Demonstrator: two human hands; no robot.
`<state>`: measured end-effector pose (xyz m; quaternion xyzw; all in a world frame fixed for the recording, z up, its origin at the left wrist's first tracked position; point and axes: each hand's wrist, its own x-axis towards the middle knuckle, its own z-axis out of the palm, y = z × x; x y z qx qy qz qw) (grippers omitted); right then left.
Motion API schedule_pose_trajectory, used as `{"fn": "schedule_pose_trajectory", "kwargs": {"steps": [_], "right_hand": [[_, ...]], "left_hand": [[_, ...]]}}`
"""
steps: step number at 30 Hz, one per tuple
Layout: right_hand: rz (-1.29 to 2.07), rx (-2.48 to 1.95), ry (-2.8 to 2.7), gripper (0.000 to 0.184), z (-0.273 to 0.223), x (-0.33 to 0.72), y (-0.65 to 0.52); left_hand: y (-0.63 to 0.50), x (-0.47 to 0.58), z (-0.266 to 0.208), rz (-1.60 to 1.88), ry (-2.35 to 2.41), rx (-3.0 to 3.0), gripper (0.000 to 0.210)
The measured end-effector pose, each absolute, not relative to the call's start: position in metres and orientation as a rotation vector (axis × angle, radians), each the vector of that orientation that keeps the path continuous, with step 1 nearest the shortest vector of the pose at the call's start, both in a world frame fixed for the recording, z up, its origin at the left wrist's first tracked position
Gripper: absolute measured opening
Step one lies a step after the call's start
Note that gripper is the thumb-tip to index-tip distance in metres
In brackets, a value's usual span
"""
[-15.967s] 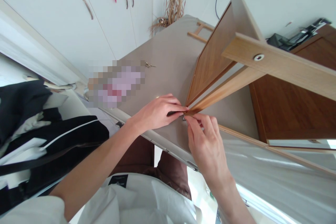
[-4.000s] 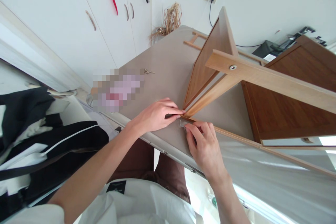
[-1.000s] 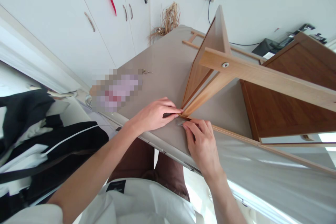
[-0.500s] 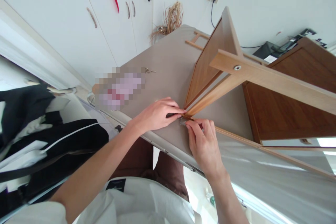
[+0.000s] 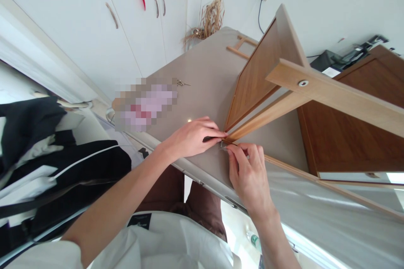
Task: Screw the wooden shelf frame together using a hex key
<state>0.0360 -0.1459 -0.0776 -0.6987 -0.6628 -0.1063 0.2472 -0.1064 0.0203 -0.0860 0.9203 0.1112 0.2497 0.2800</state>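
A wooden furniture frame (image 5: pixel 265 124) with slanting panels stands on the beige-covered table, its lower corner near the table's front edge. My left hand (image 5: pixel 198 138) pinches that corner with thumb and fingers. Right beside it, my right hand (image 5: pixel 251 168) has its fingertips closed on a small bent metal hex key (image 5: pixel 222 145) at the same corner. The key's tip and whatever it meets are hidden by the fingers and wood. Higher up on a rail, a round metal bolt head (image 5: pixel 303 83) shows.
Several loose screws (image 5: pixel 183 83) lie on the table (image 5: pixel 208 75) near a blurred pinkish bag (image 5: pixel 147 107). A small wooden frame piece (image 5: pixel 241 47) rests at the back. A dark brown panel (image 5: pixel 356 134) stands on the right, and dark clothes (image 5: pixel 85 176) are heaped on the left.
My view has shifted slightly, so the frame appears a little further right. Both hands stay at the corner; the right fingers have turned only slightly, still on the hex key.
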Motion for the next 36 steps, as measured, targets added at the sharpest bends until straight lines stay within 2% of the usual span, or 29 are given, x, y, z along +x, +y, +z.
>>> {"fn": "schedule_pose_trajectory", "kwargs": {"steps": [20,26,36], "right_hand": [[-0.377,-1.922,-1.733,0.014,-0.078,0.031,-0.145],[-0.313,-1.966,-1.709,0.008,-0.086,0.037,-0.152],[-0.235,-1.935,-1.64,0.011,-0.088,0.039,-0.152]], "left_hand": [[0.02,-0.106,-0.088,0.669,0.296,2.483,0.026],[0.021,-0.106,-0.089,0.678,0.279,2.493,0.026],[0.019,-0.105,-0.086,0.706,0.279,2.496,0.025]]}}
